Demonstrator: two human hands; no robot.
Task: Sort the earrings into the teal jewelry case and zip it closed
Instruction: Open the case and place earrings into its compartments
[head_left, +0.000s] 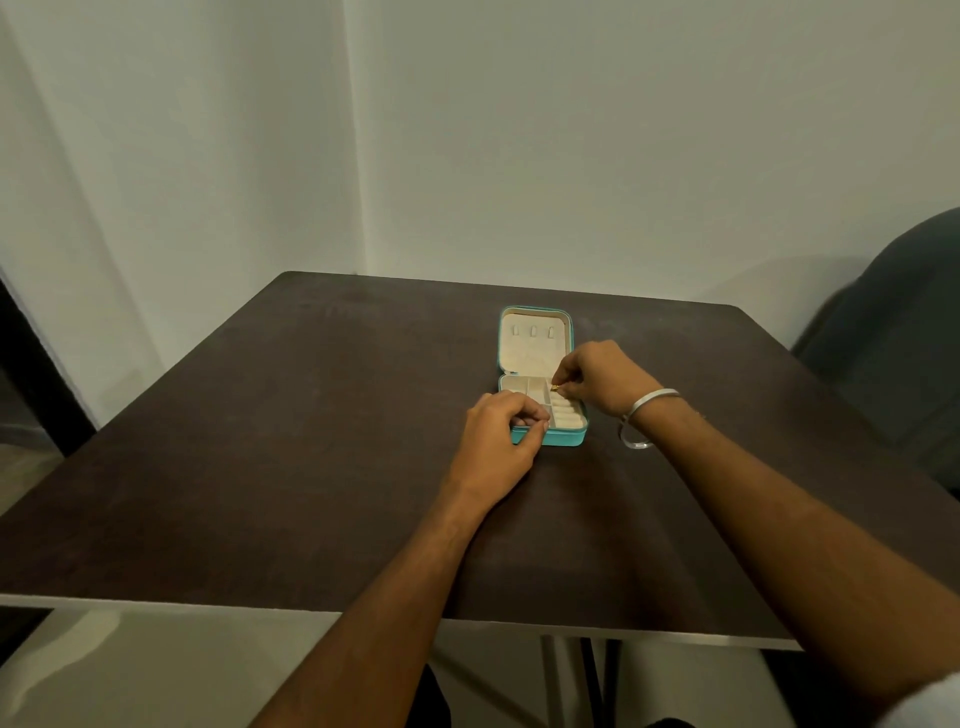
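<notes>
Over the open case (535, 348), both hands crowd its near edge.

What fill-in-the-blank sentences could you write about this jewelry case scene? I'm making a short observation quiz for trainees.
1. The teal jewelry case lies with its lid ____ on the dark table.
2. The small gold earring is pinched in the ____ hand.
3. The left hand rests on the case's ____ edge.
4. A silver bangle sits on the ____ wrist.

Missing words: open; right; front; right
</notes>
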